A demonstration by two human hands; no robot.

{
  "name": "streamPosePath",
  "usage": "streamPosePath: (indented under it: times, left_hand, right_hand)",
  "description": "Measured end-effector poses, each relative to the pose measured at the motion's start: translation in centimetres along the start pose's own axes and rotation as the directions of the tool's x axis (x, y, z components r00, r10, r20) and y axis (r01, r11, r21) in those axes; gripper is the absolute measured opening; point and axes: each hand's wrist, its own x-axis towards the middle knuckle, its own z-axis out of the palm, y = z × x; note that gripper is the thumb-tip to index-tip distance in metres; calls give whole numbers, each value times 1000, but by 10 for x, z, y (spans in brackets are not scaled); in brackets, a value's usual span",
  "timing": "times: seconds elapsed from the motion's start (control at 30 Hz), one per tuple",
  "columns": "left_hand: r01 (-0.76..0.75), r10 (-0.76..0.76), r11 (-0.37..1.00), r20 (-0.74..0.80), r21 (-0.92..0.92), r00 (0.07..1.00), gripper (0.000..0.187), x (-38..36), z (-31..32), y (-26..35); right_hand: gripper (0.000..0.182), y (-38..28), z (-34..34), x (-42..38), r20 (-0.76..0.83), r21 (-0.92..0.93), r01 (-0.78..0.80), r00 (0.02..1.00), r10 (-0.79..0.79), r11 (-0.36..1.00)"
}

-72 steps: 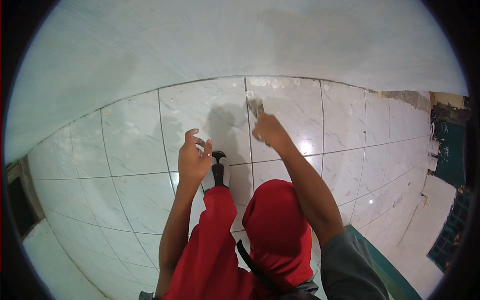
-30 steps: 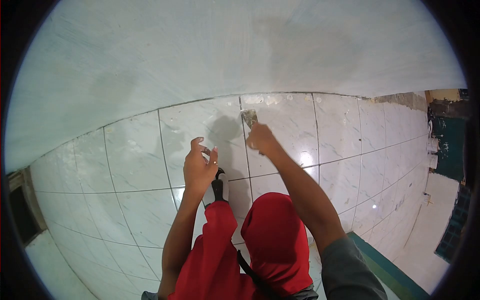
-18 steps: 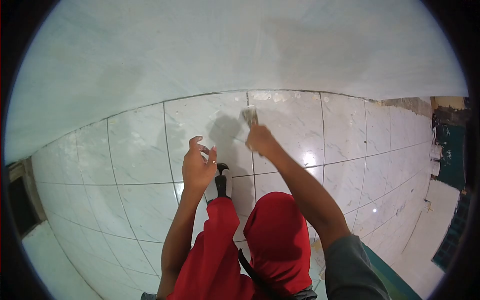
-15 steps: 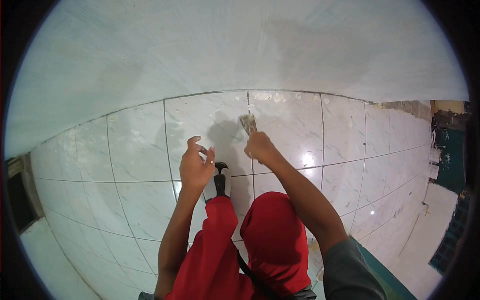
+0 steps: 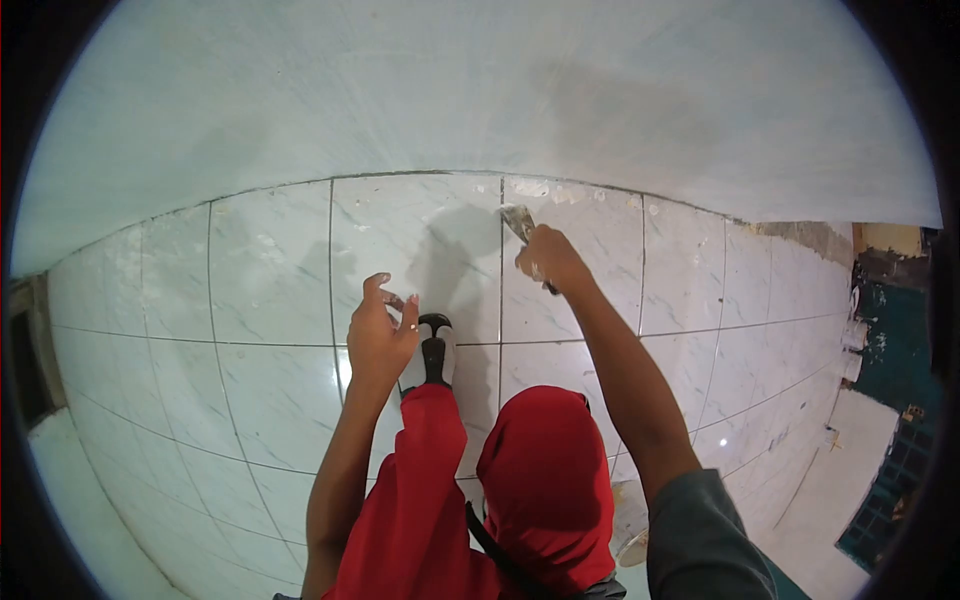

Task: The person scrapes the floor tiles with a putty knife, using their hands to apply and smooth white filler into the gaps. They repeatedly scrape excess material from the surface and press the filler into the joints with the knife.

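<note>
My right hand (image 5: 552, 258) grips a putty knife (image 5: 518, 221), its blade smeared with pale residue. The blade lies over the floor tiles near a dark grout line, a little out from the foot of the wall. My left hand (image 5: 380, 330) hovers left of my shoe with nothing in it, fingers bent and thumb apart, whitish smears on the fingertips. White patches of residue (image 5: 560, 190) mark the tile along the wall edge, just beyond the knife.
A pale painted wall (image 5: 420, 90) rises ahead of me. White marbled tiles (image 5: 270, 390) cover the floor. My shoe (image 5: 431, 350) and red-clad knees (image 5: 545, 480) are below my hands. A round container (image 5: 632, 545) stands beside my right knee. At right is a dark green surface (image 5: 890, 325).
My right hand has moved right and a little forward with the putty knife, toward the wall. My left hand stays nearly in place, and the view has shifted slightly.
</note>
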Motion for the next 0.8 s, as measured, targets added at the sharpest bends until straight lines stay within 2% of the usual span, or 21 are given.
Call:
streamPosePath:
  times: [0.03, 0.1, 0.13, 0.27, 0.33, 0.37, 0.43, 0.57, 0.63, 0.67, 0.7, 0.77, 0.8]
  left_hand:
    - [3, -3, 1000, -10, -14, 1000, 38, 0, 0, -1]
    - [8, -7, 999, -12, 40, 1000, 38, -3, -2, -6]
    - [16, -16, 1000, -14, 20, 1000, 38, -4, -3, -7]
    - [33, -31, 998, -33, 54, 999, 38, -2, -13, -11]
    - [80, -79, 995, -13, 60, 997, 38, -1, -16, -9]
    - [82, -81, 995, -11, 62, 997, 38, -1, -17, -9]
    - [72, -71, 996, -19, 47, 997, 39, 2, -19, -10]
    - [121, -120, 992, -27, 29, 992, 39, 6, -24, -9]
    - [76, -74, 996, -30, 51, 997, 39, 6, -22, -12]
    - [73, -72, 996, -24, 48, 997, 39, 5, -19, -11]
    - [86, -86, 995, -15, 57, 996, 38, 4, -18, -10]
    - [100, -99, 993, -15, 64, 995, 38, 4, -21, -11]
    - [89, -87, 994, -25, 64, 996, 38, 4, -21, -12]
  right_hand:
    - [27, 7, 7, 7, -4, -16, 6, 1000, -6, 1000]
    - [27, 19, 25, 19, -221, -360, 169, 940, -260, 918]
    - [25, 17, 25, 26, -145, -237, 103, 979, -140, 966]
    - [22, 18, 44, 18, -168, -192, 54, 982, -87, 980]
    - [32, 16, 53, 7, -191, -196, -47, 981, 9, 979]
    - [32, 16, 52, 14, -189, -195, -49, 982, 11, 980]
    - [49, 14, 45, 33, -128, -229, -47, 992, 18, 972]
    - [50, 24, 54, 19, -177, -278, -19, 984, -31, 960]
    - [48, 30, 52, 30, -198, -256, -3, 979, -50, 967]
    - [56, 30, 42, 51, -89, -250, 16, 995, -39, 968]
    - [56, 26, 38, 45, -92, -249, 9, 995, -33, 968]
    - [59, 13, 33, 33, 70, -305, -20, 997, 43, 952]
    - [57, 12, 45, 13, -22, -296, -53, 999, 48, 954]
